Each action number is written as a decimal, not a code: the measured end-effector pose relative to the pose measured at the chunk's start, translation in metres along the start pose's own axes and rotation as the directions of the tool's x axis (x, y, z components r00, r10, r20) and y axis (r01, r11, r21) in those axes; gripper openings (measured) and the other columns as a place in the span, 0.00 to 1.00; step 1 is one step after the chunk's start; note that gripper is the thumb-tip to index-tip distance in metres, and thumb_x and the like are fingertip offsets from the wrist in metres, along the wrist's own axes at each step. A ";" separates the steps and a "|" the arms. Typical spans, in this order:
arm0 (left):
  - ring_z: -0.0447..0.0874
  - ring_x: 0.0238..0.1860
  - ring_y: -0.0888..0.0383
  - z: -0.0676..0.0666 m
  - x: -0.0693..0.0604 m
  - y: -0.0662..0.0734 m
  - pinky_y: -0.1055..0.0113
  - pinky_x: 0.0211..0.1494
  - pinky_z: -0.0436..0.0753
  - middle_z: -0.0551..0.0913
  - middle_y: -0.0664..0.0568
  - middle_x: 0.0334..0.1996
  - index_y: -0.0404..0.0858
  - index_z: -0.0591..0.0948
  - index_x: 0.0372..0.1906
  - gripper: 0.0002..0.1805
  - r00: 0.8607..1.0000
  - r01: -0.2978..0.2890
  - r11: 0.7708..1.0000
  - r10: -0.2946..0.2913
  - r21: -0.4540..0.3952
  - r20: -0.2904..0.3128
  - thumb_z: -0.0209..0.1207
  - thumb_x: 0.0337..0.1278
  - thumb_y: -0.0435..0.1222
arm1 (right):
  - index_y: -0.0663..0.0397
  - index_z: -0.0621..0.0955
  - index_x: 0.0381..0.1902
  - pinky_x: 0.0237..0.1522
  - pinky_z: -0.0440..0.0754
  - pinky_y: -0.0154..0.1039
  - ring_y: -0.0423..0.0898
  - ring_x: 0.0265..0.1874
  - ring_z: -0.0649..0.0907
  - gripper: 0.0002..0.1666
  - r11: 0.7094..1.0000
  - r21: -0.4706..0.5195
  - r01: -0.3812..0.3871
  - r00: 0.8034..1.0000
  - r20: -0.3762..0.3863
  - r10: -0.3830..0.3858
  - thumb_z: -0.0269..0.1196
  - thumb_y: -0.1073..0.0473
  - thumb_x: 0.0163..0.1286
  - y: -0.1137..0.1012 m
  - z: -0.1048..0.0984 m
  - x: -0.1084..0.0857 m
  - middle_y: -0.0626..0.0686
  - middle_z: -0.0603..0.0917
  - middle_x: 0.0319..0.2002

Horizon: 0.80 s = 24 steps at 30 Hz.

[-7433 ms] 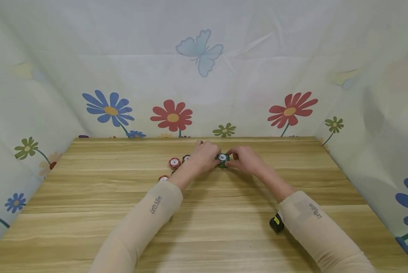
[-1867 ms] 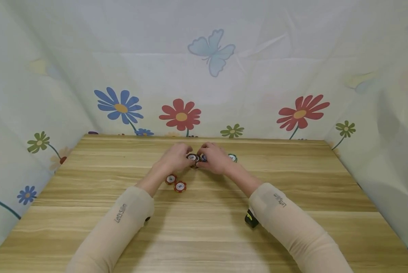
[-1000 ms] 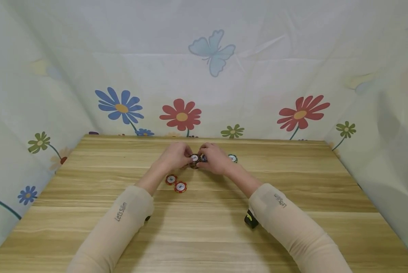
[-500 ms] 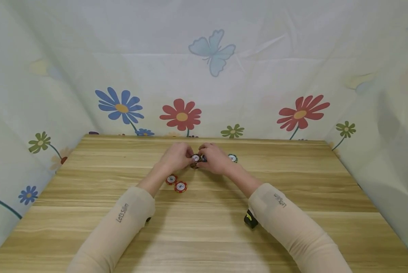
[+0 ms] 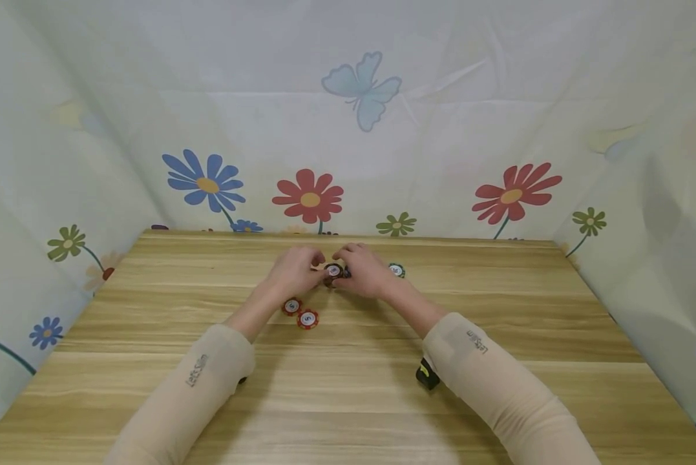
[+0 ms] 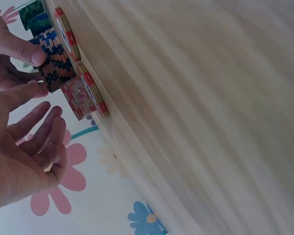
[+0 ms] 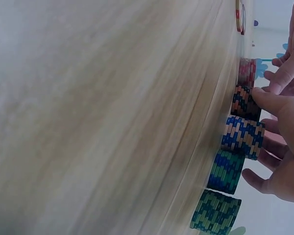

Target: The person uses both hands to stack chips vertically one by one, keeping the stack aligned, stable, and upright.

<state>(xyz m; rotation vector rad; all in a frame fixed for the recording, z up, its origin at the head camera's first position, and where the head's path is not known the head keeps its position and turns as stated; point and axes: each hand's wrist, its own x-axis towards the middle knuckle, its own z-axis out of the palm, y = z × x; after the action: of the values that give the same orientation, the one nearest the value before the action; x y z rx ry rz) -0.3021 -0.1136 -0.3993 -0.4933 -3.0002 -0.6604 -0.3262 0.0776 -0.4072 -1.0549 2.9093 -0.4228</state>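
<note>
A stack of black-and-orange poker chips stands between my two hands at the back of the table. My left hand has its thumb at the stack's left side, the other fingers loose and spread apart in the left wrist view. My right hand holds the stack with its thumb on the near side and fingers behind. The right wrist view shows a red stack, a blue-and-orange stack, a blue-green stack and a green stack in the same row. In the head view my left hand hides the red stack.
Two red chips lie flat in front of the row on the wooden table. A small black object with a yellow mark sits by my right sleeve. Another dark object is mostly covered by my left sleeve. Flowered cloth encloses the table.
Both hands have moved left from the green stack to the black-and-orange one. That stack looks straighter than two seconds ago. Just now my left fingers loosened and drew slightly back from it.
</note>
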 end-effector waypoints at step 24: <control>0.76 0.26 0.58 -0.014 -0.058 0.009 0.62 0.35 0.77 0.78 0.57 0.22 0.44 0.80 0.23 0.15 0.972 -0.092 0.990 0.067 0.102 0.227 0.76 0.53 0.43 | 0.49 0.84 0.60 0.62 0.69 0.66 0.57 0.68 0.69 0.21 0.998 0.039 0.047 0.999 -0.023 -0.046 0.68 0.50 0.73 -0.022 0.013 0.010 0.58 0.74 0.66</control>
<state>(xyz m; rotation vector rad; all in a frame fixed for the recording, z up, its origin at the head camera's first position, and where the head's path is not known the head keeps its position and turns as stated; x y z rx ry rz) -0.2449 -0.1288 -0.3886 -0.7232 -3.1805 -0.4550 -0.3187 0.0526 -0.4134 -1.1213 2.8878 -0.4939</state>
